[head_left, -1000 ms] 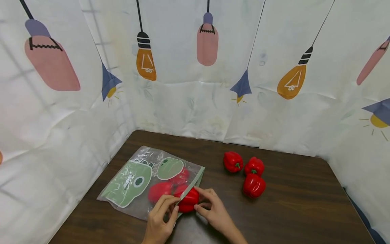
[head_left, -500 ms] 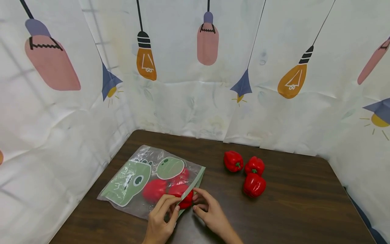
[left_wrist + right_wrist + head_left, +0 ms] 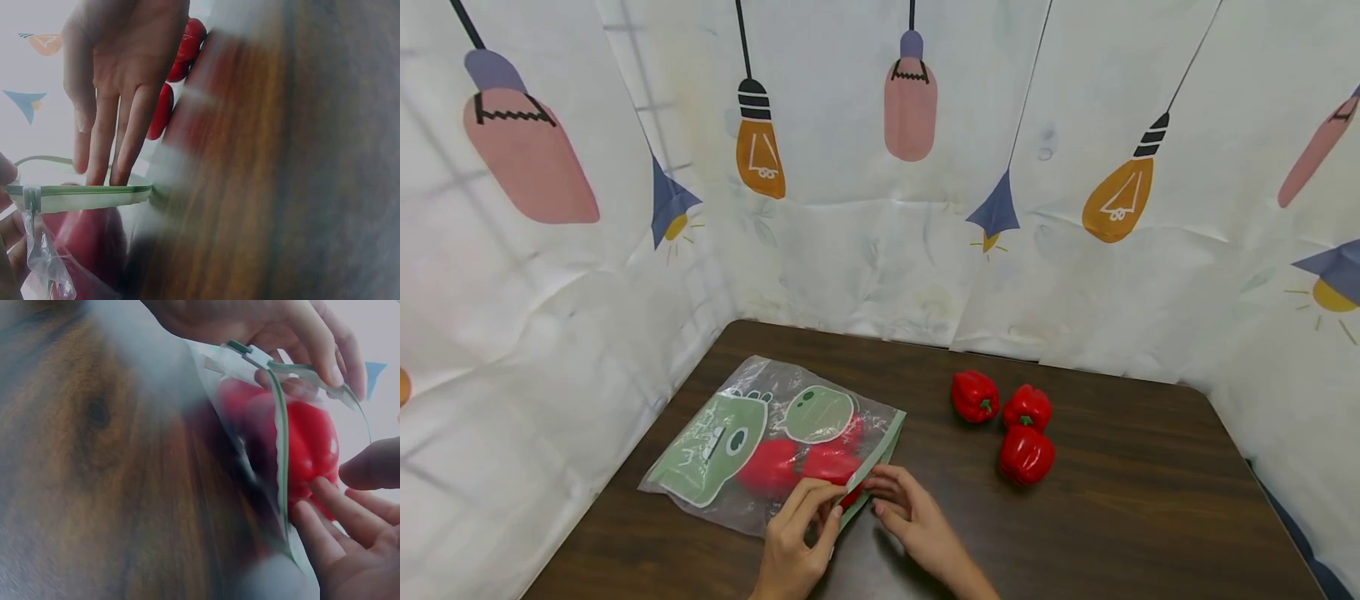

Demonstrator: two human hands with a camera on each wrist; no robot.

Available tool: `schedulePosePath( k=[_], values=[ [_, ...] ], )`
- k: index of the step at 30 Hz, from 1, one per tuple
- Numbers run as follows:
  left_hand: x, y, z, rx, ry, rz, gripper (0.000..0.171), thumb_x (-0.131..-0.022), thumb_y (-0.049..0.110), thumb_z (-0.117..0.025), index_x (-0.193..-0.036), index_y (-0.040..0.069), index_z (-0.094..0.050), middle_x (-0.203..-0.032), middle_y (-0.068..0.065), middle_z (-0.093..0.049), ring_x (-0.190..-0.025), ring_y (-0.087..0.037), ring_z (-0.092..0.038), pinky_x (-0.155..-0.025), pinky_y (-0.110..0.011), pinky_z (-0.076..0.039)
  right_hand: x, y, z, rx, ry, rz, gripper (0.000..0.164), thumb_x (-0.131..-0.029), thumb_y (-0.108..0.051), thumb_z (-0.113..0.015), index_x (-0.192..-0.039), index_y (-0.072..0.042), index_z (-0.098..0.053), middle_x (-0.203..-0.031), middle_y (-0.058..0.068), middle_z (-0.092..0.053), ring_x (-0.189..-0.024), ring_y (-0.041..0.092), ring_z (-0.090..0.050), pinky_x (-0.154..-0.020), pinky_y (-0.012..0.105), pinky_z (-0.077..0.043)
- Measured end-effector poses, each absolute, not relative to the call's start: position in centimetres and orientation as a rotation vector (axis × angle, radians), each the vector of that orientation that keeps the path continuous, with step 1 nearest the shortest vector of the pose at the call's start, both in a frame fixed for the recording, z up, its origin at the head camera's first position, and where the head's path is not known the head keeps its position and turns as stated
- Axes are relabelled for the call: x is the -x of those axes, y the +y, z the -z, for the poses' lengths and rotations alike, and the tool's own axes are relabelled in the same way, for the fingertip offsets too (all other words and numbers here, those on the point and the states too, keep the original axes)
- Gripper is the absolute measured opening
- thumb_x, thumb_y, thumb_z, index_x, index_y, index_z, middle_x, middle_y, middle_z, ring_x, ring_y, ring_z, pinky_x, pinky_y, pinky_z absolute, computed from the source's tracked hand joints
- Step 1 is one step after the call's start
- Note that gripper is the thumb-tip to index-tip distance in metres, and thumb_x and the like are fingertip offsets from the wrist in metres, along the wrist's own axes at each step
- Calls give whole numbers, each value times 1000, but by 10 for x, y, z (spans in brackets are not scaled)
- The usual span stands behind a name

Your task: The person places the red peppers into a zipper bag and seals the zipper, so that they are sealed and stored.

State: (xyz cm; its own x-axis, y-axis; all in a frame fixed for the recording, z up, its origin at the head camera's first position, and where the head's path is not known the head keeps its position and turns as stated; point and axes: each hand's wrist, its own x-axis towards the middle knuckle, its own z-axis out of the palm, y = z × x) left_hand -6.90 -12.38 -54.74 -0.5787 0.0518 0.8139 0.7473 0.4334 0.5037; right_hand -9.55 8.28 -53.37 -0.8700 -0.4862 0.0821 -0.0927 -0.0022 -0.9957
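Observation:
A clear zip bag (image 3: 891, 432) with green dinosaur prints and a green-edged mouth lies on the table. Several red bell peppers show through its film. My left hand (image 3: 797, 533) pinches the bag's near upper edge between thumb and fingers, holding the mouth apart. Just inside the opening sits one red bell pepper (image 3: 312, 437), touched by the fairly straight fingertips of my right hand (image 3: 913, 521). In the left wrist view, the right hand's fingers (image 3: 103, 140) reach past the green rim into the bag. Film and hands partly hide that pepper.
Three more red bell peppers stand right of the bag: one at the back (image 3: 974, 397), one beside it (image 3: 1027, 407), and one nearer (image 3: 1026, 456), touching the second. The dark wooden table (image 3: 1150, 483) is bordered by a white lamp-print curtain (image 3: 850, 250).
The pepper at the mouth has slid left, deeper into the bag, with my right hand following it. The peppers inside have shifted left. My left hand keeps its place on the rim.

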Motion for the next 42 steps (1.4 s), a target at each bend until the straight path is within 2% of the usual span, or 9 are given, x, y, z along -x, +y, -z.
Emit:
schedulePosePath(
  k=[6, 11, 18, 25, 34, 42],
  values=[
    [69, -122, 549, 695, -1922, 1192, 42, -77, -16, -74, -114, 5, -72, -102, -6, -65, -76, -1, -53, -60, -7, -45, 91, 80, 537, 630, 1896, 1927, 53, -107, -7, -53, -155, 3, -33, -154, 34, -46, -141, 47, -50, -108, 19, -48],
    [71, -122, 549, 716, -1907, 1189, 43, -75, -17, -74, -114, 3, -72, -102, -7, -65, -76, -2, -53, -60, -8, -44, 90, 78, 537, 661, 1889, 1915, 53, -107, -6, -52, -156, 2, -33, -154, 34, -46, -140, 49, -49, -107, 19, -48],
    [72, -121, 549, 727, -1905, 1185, 44, -74, -17, -75, -113, 3, -72, -101, -7, -65, -77, -3, -54, -60, -8, -45, 97, 91, 529, 695, 2002, 1947, 41, -106, -3, -54, -146, 0, -50, -146, 27, -58, -138, 37, -57, -107, 26, -53],
    [72, -121, 549, 711, -1909, 1182, 46, -72, -19, -75, -112, 3, -72, -99, -8, -65, -77, -4, -54, -60, -8, -45, 110, 117, 522, 694, 2206, 2135, 29, -104, 6, -50, -130, 5, -62, -128, 29, -67, -120, 25, -69, -97, 36, -60],
    [72, -124, 550, 694, -1913, 1184, 47, -70, -20, -76, -111, 3, -73, -98, -7, -64, -77, -4, -53, -59, -8, -45, 121, 156, 512, 426, 2497, 2338, 31, -102, 11, -48, -118, -1, -71, -117, 18, -73, -107, 18, -72, -92, 25, -59],
    [72, -125, 551, 689, -1919, 1185, 46, -71, -19, -76, -111, 4, -73, -98, -7, -64, -77, -3, -53, -59, -8, -45, 124, 190, 501, 402, 2576, 2431, 25, -103, 9, -50, -121, 7, -68, -119, 12, -74, -108, 18, -70, -97, 22, -57]
  ],
)
